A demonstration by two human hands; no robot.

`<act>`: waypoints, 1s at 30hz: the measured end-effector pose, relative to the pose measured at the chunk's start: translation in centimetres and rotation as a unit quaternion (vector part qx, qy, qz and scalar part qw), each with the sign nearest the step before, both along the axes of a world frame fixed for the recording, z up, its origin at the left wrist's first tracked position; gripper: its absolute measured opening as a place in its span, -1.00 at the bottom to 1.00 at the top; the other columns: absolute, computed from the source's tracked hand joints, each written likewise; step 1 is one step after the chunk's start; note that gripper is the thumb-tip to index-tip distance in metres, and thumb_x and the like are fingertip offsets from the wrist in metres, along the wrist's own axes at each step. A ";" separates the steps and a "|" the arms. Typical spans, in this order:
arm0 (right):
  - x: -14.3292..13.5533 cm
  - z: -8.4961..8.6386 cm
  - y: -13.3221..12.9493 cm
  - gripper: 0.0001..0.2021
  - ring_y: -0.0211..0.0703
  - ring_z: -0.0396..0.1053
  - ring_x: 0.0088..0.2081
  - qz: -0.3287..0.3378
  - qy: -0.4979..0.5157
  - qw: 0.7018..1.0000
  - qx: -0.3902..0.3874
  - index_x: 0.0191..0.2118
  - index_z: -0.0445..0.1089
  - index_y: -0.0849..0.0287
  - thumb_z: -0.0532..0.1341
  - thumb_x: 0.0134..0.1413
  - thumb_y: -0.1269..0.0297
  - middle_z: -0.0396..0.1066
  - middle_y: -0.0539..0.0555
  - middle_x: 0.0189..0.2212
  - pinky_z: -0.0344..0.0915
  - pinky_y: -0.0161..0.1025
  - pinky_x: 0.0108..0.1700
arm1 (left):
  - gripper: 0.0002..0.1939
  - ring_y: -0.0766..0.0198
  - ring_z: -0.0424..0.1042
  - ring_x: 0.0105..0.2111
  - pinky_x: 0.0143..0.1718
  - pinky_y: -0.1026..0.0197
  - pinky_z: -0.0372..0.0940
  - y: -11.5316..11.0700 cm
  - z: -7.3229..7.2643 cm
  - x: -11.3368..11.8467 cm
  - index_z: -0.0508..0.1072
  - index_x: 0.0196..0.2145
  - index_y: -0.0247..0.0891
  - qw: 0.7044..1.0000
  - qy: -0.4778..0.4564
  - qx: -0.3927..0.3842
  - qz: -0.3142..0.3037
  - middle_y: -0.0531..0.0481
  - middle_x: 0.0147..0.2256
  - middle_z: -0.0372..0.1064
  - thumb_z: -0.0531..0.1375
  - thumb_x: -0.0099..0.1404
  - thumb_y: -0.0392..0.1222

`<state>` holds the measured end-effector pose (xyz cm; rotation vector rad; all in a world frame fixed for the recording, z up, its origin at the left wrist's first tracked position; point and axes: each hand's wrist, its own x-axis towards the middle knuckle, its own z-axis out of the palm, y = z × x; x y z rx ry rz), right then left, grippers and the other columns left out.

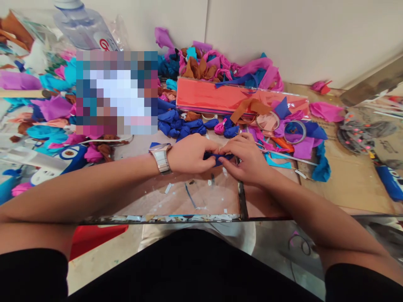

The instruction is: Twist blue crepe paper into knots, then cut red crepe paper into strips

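Between my two hands, over the near part of the table, is a small piece of dark blue fabric (pixel 218 158). My left hand (pixel 192 153), with a silver watch on the wrist, has its fingers curled in on the fabric's left end. My right hand (pixel 244 158) pinches the other end between thumb and fingers. The fingertips of both hands nearly meet. Just beyond them lies a pile of knotted dark blue fabric pieces (pixel 176 121), with a small pink knot (pixel 220 126) beside it.
Behind sits a clear-wrapped red packet (pixel 214 97) amid colourful scraps. Tape rolls (pixel 295 131) lie to the right, near a grey mesh piece with pink dots (pixel 355 133). A plastic bottle (pixel 85 29) stands back left. The table's front edge (pixel 189 218) runs below my forearms.
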<state>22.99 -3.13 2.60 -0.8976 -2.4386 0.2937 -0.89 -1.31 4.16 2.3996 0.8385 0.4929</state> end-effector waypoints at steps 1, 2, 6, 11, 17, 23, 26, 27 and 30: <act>0.0 0.0 0.0 -0.95 0.00 0.49 -0.17 -0.001 0.003 1.000 0.002 -0.16 0.46 0.06 0.27 0.35 0.25 0.61 0.05 -0.28 0.17 0.09 0.09 | -0.79 0.35 0.30 -0.51 -0.37 0.23 0.14 0.0 0.1 0.0 0.56 -0.38 -0.23 1.000 -0.001 -0.002 0.001 0.07 -0.50 0.47 0.14 0.28 -0.17; 0.0 0.0 0.0 -0.96 -0.01 0.50 -0.18 -0.003 0.006 1.000 0.004 -0.17 0.46 0.07 0.26 0.35 0.26 0.61 0.05 -0.29 0.18 0.08 0.08 | -0.79 0.35 0.29 -0.51 -0.37 0.23 0.14 -0.1 0.2 0.0 0.56 -0.38 -0.24 1.000 -0.001 -0.003 0.003 0.08 -0.50 0.47 0.14 0.27 -0.17; 0.0 -0.1 0.0 -0.97 -0.04 0.53 -0.20 0.008 0.020 1.000 0.005 -0.15 0.47 0.05 0.28 0.34 0.28 0.64 0.04 -0.26 0.21 0.08 0.10 | -0.78 0.36 0.27 -0.52 -0.40 0.24 0.11 -0.1 0.5 0.0 0.56 -0.40 -0.24 1.000 0.013 -0.025 -0.002 0.08 -0.52 0.44 0.14 0.28 -0.16; 0.0 0.0 0.1 -0.96 -0.08 0.54 -0.22 0.028 0.021 0.999 0.027 -0.14 0.49 0.04 0.29 0.35 0.32 0.64 0.01 -0.27 0.23 0.07 0.11 | -0.75 0.37 0.20 -0.54 -0.46 0.26 0.08 0.3 0.5 -0.1 0.50 -0.47 -0.26 0.996 0.044 -0.078 -0.013 0.11 -0.57 0.31 0.16 0.31 -0.12; 0.1 0.3 0.3 -0.94 -0.07 0.54 -0.24 0.019 0.003 0.999 0.047 -0.16 0.52 0.02 0.29 0.34 0.33 0.66 0.01 -0.28 0.23 0.10 0.12 | -0.69 0.38 0.24 -0.54 -0.47 0.32 0.14 1.1 0.1 -0.4 0.51 -0.46 -0.27 0.987 0.037 -0.153 -0.037 0.12 -0.57 0.31 0.11 0.37 -0.11; 0.2 0.1 0.6 -0.91 -0.07 0.55 -0.22 0.024 -0.003 0.997 0.067 -0.15 0.54 0.01 0.28 0.36 0.33 0.67 0.02 -0.26 0.24 0.09 0.11 | -0.68 0.36 0.45 -0.55 -0.44 0.35 0.31 1.6 -0.4 -0.4 0.61 -0.28 -0.24 0.938 0.000 -0.339 -0.069 0.02 -0.44 0.57 0.04 0.34 -0.26; 0.3 -0.2 0.7 -0.91 -0.08 0.56 -0.21 0.036 -0.007 0.996 0.081 -0.14 0.55 0.01 0.28 0.36 0.33 0.67 0.01 -0.25 0.23 0.10 0.12 | -0.64 0.38 0.43 -0.59 -0.43 0.34 0.34 1.8 -0.8 -0.5 0.62 -0.21 -0.23 0.911 -0.021 -0.404 -0.087 0.00 -0.42 0.59 0.01 0.30 -0.32; 0.3 -0.3 0.8 -0.91 -0.08 0.56 -0.21 0.037 -0.009 0.996 0.080 -0.14 0.55 0.00 0.29 0.36 0.33 0.67 0.01 -0.25 0.23 0.10 0.13 | -0.63 0.38 0.42 -0.60 -0.42 0.32 0.35 1.9 -0.9 -0.5 0.63 -0.21 -0.23 0.903 -0.023 -0.419 -0.089 -0.01 -0.42 0.59 0.01 0.29 -0.34; 0.4 -0.4 0.8 -0.90 -0.08 0.56 -0.21 0.040 -0.013 0.997 0.071 -0.13 0.56 -0.01 0.29 0.36 0.33 0.68 0.01 -0.24 0.23 0.10 0.14 | -0.67 0.36 0.40 -0.62 -0.41 0.28 0.38 2.0 -1.0 -0.5 0.64 -0.25 -0.23 0.895 -0.034 -0.435 -0.095 0.01 -0.48 0.56 0.06 0.29 -0.31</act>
